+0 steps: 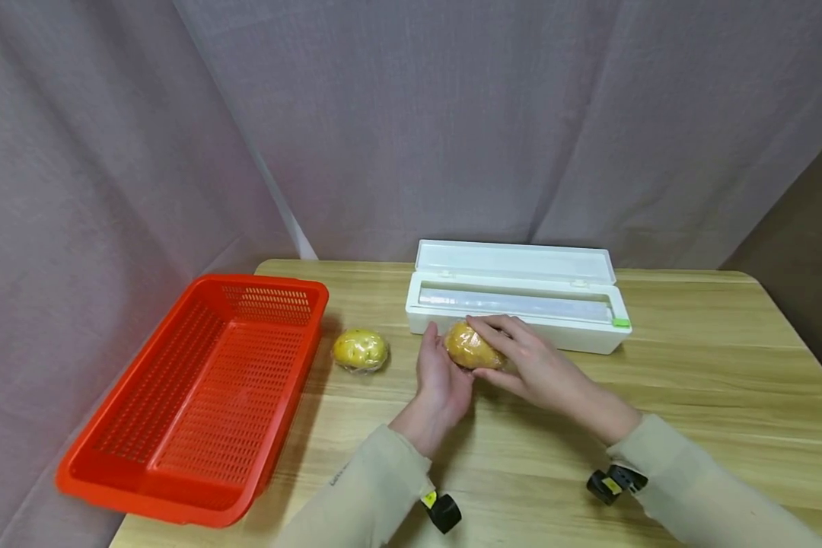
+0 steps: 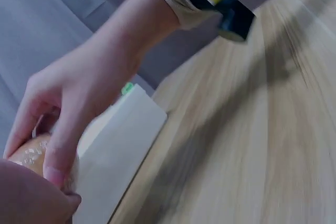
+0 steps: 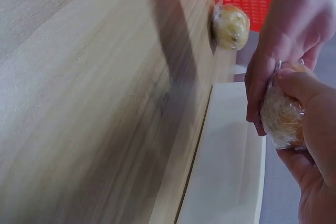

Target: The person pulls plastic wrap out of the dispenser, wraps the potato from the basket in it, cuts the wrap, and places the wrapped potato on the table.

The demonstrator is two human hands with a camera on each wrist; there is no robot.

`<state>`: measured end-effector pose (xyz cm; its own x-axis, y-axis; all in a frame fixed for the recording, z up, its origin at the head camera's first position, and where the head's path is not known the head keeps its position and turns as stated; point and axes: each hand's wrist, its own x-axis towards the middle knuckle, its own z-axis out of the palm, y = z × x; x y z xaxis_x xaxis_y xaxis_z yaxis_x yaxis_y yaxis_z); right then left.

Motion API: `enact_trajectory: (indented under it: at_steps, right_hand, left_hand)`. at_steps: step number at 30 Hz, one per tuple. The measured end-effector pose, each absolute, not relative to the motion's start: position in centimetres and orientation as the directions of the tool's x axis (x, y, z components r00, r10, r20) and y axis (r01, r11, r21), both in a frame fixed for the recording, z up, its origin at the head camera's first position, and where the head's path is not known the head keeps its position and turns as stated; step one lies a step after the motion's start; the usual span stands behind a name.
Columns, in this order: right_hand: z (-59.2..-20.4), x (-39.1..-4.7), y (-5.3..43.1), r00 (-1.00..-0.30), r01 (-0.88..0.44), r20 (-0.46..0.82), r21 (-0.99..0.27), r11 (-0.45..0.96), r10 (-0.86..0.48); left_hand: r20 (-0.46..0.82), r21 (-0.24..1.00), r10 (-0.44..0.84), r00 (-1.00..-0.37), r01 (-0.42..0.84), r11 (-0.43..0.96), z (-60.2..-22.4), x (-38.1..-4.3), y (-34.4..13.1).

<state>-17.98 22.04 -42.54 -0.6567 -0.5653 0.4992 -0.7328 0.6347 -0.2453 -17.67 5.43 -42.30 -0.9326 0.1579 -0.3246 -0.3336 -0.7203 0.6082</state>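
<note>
Between both hands is a potato (image 1: 471, 346) wrapped in clear cling film, held above the wooden table in front of a white box. My right hand (image 1: 537, 361) grips it from the right, with thumb and fingers spread around it. Palm up, my left hand (image 1: 444, 380) supports it from below and the left. The right wrist view shows the left fingers (image 3: 255, 93) lying fairly straight along the wrapped potato (image 3: 283, 116). A second film-wrapped potato (image 1: 360, 350) rests on the table, left of the hands.
Behind the hands, the white cling film dispenser (image 1: 589, 339) has its lid (image 1: 514, 261) raised, showing a roll of film (image 1: 514, 302) and a green slider (image 1: 620, 323). A red plastic basket (image 1: 274, 426) stands at the left. Grey curtain (image 1: 411, 129) hangs behind the table (image 1: 712, 365).
</note>
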Motion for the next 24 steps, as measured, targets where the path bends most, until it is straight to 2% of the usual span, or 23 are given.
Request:
enact_trajectory:
  at_steps: [3, 6, 9, 12, 16, 24]
  right_hand:
    - [-42.4, -18.0, 22.1, -0.66, -0.73, 0.502, -0.255, 0.634, -0.558]
    - [-42.3, -18.2, 22.0, -0.663, -0.729, 0.498, -0.256, 0.635, -0.559]
    - [-42.4, -18.5, 21.5, -0.666, -0.732, 0.469, -0.262, 0.629, -0.58]
    - [-42.6, -18.9, 20.6, -0.665, -0.739, 0.429, -0.266, 0.619, -0.611]
    - [-43.4, -19.5, 19.5, -0.658, -0.749, 0.395, -0.255, 0.611, -0.641]
    - [-45.1, -20.8, 17.1, -0.621, -0.775, 0.381, -0.171, 0.608, -0.685]
  left_hand:
    - [-0.317, 0.709, 0.146, -0.937, -0.337, -0.62, -42.5, -17.6, 4.6]
    - [-0.295, 0.83, 0.109, -0.949, -0.312, -0.462, -42.5, -17.6, 3.1]
    - [-0.231, 0.931, 0.076, -0.97, -0.243, -0.272, -42.2, -17.5, 1.4]
    - [-0.146, 0.989, 0.044, -0.988, -0.146, 0.005, -41.5, -17.0, -0.4]
    - [-0.05, 0.939, 0.029, -0.998, -0.037, 0.343, -40.7, -16.0, -2.5]
    - [0.149, 0.728, 0.08, -0.986, 0.164, 0.666, -41.1, -15.0, -5.9]
